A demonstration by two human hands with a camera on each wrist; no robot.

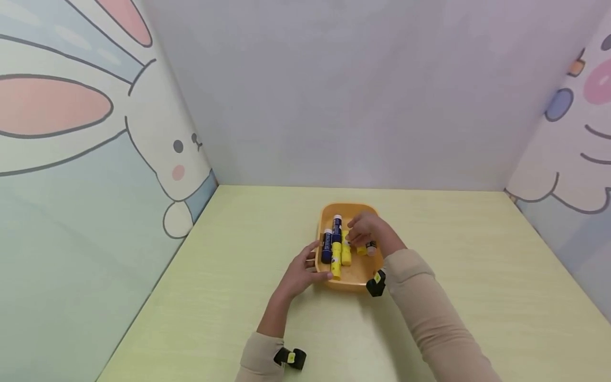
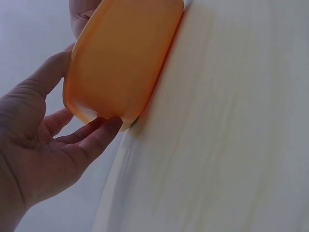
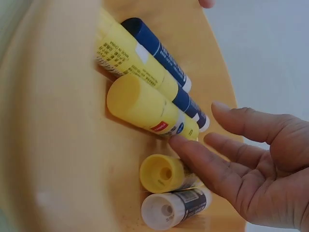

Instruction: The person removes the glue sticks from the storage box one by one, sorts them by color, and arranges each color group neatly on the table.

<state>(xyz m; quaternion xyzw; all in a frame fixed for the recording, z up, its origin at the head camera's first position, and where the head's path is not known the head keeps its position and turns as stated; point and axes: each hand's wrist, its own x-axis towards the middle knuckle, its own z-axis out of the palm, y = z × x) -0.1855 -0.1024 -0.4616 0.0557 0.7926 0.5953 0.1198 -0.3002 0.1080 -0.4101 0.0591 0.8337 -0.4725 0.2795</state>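
An orange plastic tray (image 1: 355,276) on the table holds several glue sticks. Two are dark blue with white ends, one glue stick at the left wall (image 1: 326,248) and one beside it (image 1: 337,225). Yellow glue sticks (image 1: 336,262) lie along them. My left hand (image 1: 298,273) grips the tray's left side, thumb at the near rim and fingers against the outer wall (image 2: 116,53). My right hand (image 1: 366,229) reaches inside the tray. Its fingers are loosely extended, one fingertip touching a yellow glue stick (image 3: 149,104), with nothing held between them.
A yellow tube with a hollow end (image 3: 166,174) and a white-ended tube (image 3: 169,210) lie at the tray's right side. The light table (image 1: 453,265) meets a plain wall (image 1: 343,106) behind, with painted rabbit panels (image 1: 157,127) at the sides.
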